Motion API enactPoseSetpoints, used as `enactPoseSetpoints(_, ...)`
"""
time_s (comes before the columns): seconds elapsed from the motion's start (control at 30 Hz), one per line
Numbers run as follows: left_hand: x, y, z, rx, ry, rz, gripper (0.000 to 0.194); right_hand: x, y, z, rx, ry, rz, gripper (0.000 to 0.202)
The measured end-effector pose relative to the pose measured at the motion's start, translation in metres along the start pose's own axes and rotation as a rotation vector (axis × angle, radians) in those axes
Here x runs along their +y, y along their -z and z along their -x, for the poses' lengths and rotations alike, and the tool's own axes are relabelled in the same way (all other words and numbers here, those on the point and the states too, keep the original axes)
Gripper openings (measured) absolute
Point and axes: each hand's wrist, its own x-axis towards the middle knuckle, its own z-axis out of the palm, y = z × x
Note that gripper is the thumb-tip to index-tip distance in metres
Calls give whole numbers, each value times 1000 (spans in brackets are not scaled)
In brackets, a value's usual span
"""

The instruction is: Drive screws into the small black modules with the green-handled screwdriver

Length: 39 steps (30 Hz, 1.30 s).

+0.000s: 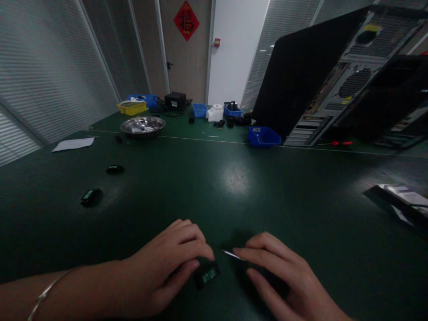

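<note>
Right by the thumb and index finger of the left hand [177, 258], a small black module [209, 276] with a green face lies tilted at the table [187, 187]; those two digits look closed on its far edge, the other fingers curled above. Just across from it, the right hand [284, 272] pinches a slim metal tool [233, 255] between thumb and fingers, its tip toward the left hand and apart from the module; its handle is hidden in the palm. I judge the step in hand as steadying the module and bringing the tool to it; the next move would call for a firm left hold and a small, controlled approach of the tip. Beyond the left hand, off to its left, lie a similar module [90, 196] and, farther, another dark piece [114, 169]. Farther ahead of that hand stands a metal bowl [157, 126]; well beyond the right hand, a blue bin [264, 141].
</note>
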Motion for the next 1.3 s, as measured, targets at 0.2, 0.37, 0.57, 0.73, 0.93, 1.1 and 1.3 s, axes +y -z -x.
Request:
enactPoseSetpoints(0.2, 2, 1, -2, -72, -66, -55, 49, 4, 0, 1, 64, -4, -34, 39)
enactPoseSetpoints(0.37, -7, -7, 0, 6, 18, 49, 25, 3, -2, 2, 20, 23, 4, 38)
enactPoseSetpoints(0.57, -10, -11, 0, 51, 50, 84, 24, 2, -3, 1, -119, 79, 140, 35)
enactPoseSetpoints(0.73, -10, -11, -1, 54, 43, 84, 21, 6, -4, 4, -206, 83, 183, 32)
enactPoseSetpoints(0.93, -12, -12, -1, 60, 33, 89, 19, 7, -9, 5, -231, 76, 179, 32)
enactPoseSetpoints(1.1, -13, -13, -2, 59, 19, 99, 17, 6, -10, 6, -206, 84, 172, 32)
enactPoseSetpoints(1.3, -15, -15, 0, 77, 25, 114, 14, 10, -12, 6, -173, 127, 202, 32)
